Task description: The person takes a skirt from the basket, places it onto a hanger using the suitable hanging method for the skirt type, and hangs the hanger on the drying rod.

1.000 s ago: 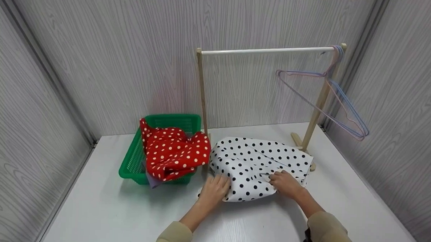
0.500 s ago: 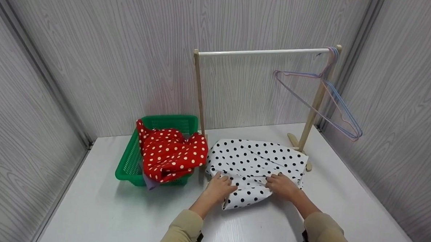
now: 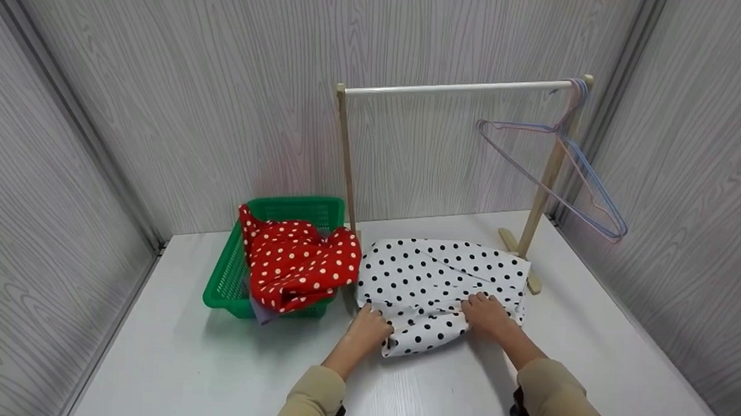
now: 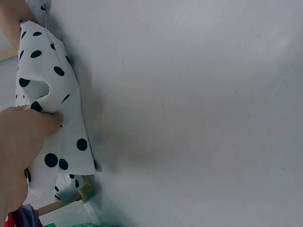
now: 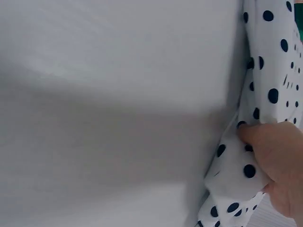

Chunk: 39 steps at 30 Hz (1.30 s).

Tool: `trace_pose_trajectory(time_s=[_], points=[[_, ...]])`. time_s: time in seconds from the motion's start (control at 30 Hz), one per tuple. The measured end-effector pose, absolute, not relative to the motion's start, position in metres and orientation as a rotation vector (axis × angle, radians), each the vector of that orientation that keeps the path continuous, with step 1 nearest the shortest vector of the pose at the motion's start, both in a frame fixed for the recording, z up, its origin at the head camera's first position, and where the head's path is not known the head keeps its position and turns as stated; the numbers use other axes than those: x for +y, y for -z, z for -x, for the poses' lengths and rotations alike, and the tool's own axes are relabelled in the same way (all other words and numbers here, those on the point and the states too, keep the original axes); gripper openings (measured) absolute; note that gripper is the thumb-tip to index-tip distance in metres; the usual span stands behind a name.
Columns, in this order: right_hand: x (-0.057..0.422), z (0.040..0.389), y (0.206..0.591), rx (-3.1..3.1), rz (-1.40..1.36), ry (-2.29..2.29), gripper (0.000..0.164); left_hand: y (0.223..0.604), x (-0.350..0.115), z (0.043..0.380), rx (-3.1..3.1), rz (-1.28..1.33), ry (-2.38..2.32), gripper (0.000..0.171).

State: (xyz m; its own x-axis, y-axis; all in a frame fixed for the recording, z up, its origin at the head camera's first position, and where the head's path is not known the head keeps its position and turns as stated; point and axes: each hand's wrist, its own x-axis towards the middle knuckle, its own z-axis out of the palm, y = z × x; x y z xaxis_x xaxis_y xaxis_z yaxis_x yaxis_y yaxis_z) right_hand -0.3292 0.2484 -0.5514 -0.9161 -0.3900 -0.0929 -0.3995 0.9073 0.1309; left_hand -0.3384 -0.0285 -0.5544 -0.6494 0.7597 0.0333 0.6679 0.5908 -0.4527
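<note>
White fabric with black polka dots [image 3: 430,273] lies spread on the table, its near edge bunched into folds. My left hand [image 3: 368,328] grips the fabric at its near left part; in the left wrist view the thumb presses on the dotted cloth [image 4: 71,137] and the other fingers are mostly hidden. At the near right part, my right hand [image 3: 486,314] pinches a fold, and the right wrist view shows its thumb over the fabric [image 5: 265,94] with the fingers tucked out of sight.
A green basket [image 3: 224,283] at the left holds red polka-dot fabric [image 3: 299,261] and a bit of purple cloth [image 3: 262,314]. Behind the white fabric stands a rack with a white rail [image 3: 457,87]. Pink and blue hangers [image 3: 588,170] hang at its right end.
Both hands have gathered the near edge of the white dotted fabric into tighter folds. The left hand shifted slightly, and the far part of the cloth lies flatter.
</note>
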Motion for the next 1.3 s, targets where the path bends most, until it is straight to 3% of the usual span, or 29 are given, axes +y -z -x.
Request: trace_pose_trajectory(time_s=[0.17,0.27,0.5,0.67,0.93,1.3], points=[[0.236,0.34,0.51,2.67,0.328,0.059,0.046,0.555,-0.029,0.34,-2.661,1.145,-0.611,0.009],[0.232,0.35,0.49,2.613,0.304,0.18,0.053,0.553,-0.028,0.341,-2.705,1.126,-0.609,0.007],[0.222,0.385,0.473,3.023,0.443,0.343,0.042,0.547,-0.022,0.343,-2.749,1.087,-0.638,0.008],[0.205,0.405,0.473,3.237,0.437,0.242,0.047,0.549,-0.019,0.341,-2.747,1.069,-0.651,0.008],[0.184,0.423,0.486,3.154,0.335,0.232,0.057,0.557,-0.019,0.333,-2.74,1.08,-0.645,0.007],[0.169,0.443,0.498,3.08,0.268,0.266,0.057,0.56,-0.025,0.33,-2.734,1.017,-0.677,0.007]])
